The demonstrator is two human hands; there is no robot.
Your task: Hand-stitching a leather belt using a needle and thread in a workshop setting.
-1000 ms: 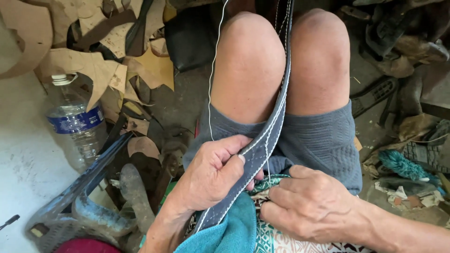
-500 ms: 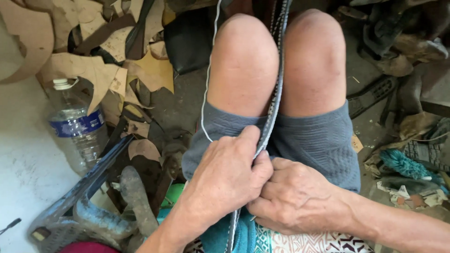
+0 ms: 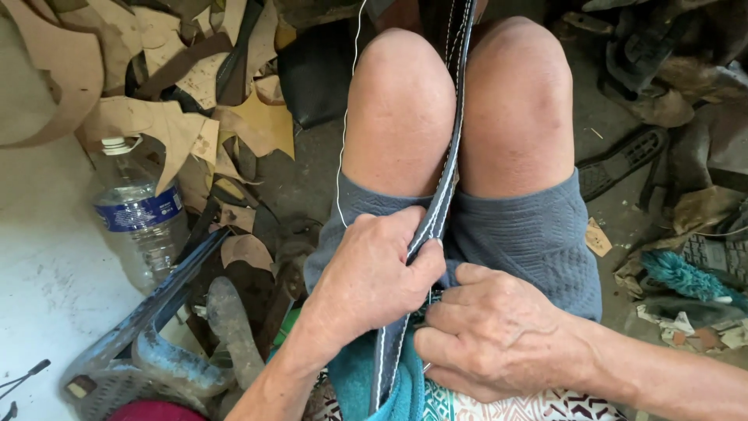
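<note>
A dark grey strap [image 3: 446, 183] with white stitching along both edges runs between my bare knees and down over my lap. My left hand [image 3: 372, 277] pinches the strap just above my lap, thumb on its near side. My right hand [image 3: 492, 337] is closed beside it, fingertips pressed at the strap's edge where a thin needle tip seems to show. A white thread [image 3: 344, 148] loops from the top of the view down along my left knee. A teal cloth [image 3: 358, 378] lies under the strap on my lap.
A plastic water bottle [image 3: 139, 218] stands at left among several tan leather scraps [image 3: 167, 129]. A blue metal stand [image 3: 160, 327] sits at lower left. Old shoe soles and teal scraps [image 3: 686, 277] litter the floor at right.
My left hand slid up the strap and closed over it, then eased slightly. My right hand moved in against the strap. The view shifted a little.
</note>
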